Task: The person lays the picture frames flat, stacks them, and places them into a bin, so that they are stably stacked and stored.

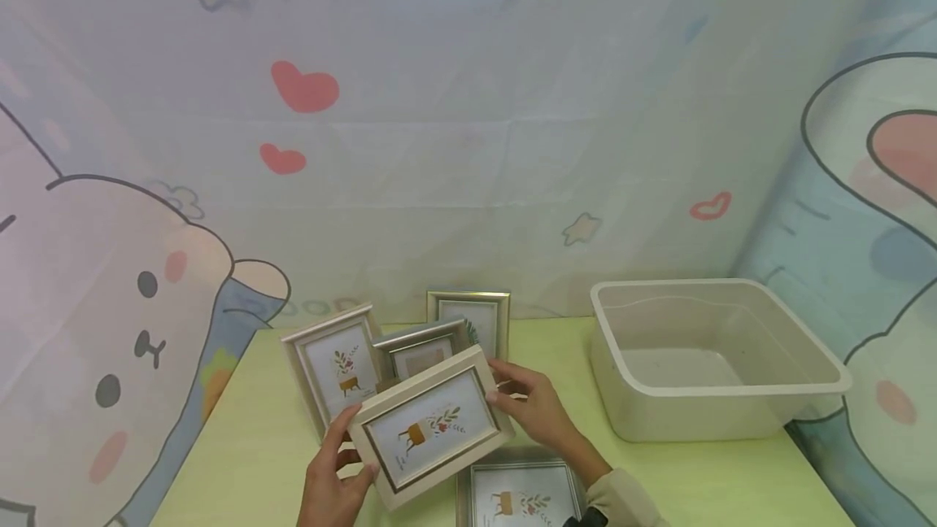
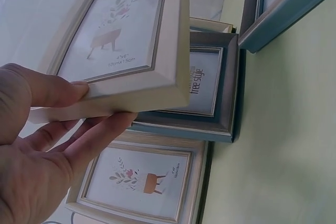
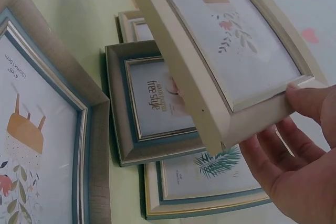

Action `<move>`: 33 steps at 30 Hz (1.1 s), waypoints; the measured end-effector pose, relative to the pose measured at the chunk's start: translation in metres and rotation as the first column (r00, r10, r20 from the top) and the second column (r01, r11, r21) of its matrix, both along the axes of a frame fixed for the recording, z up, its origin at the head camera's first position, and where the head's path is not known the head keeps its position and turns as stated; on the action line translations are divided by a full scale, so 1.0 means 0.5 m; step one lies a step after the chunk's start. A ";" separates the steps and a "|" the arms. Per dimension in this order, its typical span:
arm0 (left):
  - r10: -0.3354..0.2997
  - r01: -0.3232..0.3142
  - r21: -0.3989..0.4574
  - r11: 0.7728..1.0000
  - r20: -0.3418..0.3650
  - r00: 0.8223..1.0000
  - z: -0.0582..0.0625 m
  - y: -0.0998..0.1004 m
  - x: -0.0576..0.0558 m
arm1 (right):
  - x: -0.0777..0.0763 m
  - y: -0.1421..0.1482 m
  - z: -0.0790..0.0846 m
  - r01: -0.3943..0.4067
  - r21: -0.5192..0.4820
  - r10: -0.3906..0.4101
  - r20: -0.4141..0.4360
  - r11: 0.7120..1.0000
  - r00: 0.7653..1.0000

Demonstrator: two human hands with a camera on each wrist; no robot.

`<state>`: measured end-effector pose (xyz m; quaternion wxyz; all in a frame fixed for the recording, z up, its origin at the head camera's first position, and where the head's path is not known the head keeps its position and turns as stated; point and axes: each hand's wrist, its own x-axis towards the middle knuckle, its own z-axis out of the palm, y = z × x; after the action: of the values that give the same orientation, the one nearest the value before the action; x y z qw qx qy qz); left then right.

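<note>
Both hands hold a cream picture frame (image 1: 433, 428) in the air, tilted, its plant-and-stool print facing up. My left hand (image 1: 339, 474) grips its left end, thumb on the front and fingers beneath, as the left wrist view shows. At the opposite end my right hand (image 1: 538, 409) pinches the border the same way. Behind the held one lie a light wooden-toned picture frame (image 1: 338, 364), a grey-brown "free style" picture frame (image 3: 157, 98) and a gold-edged picture frame (image 1: 505, 324). Below my right wrist is a grey-brown picture frame (image 1: 523, 494), partly hidden by the forearm.
A large beige plastic bin (image 1: 721, 389) stands on the right of the yellow-green table (image 1: 241, 437), with nothing seen inside. A printed cloth backdrop (image 1: 468, 120) with hearts and cartoon animals rises behind and along the sides.
</note>
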<state>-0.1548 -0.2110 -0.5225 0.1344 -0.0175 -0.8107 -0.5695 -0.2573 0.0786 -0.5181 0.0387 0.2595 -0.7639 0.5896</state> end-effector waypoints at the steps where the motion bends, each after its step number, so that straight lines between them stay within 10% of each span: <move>1: -0.001 0.001 -0.015 1.000 -0.008 1.000 0.001 0.000 0.000 | 0.001 -0.001 -0.001 0.017 0.001 -0.017 -0.004 1.000 1.000; 16: 0.026 -0.023 -0.104 0.994 0.033 0.999 0.013 0.012 0.002 | 0.016 -0.009 -0.005 0.107 -0.013 -0.106 0.036 0.994 0.994; 33: 0.030 -0.086 -0.307 0.948 -0.181 0.983 -0.001 0.017 0.004 | 0.015 0.003 -0.002 -0.024 0.090 0.015 0.101 0.996 0.995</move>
<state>-0.1530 -0.2023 -0.5229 0.2170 -0.0646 -0.8761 -0.4256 -0.2499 0.0803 -0.5192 -0.0175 0.2385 -0.7885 0.5666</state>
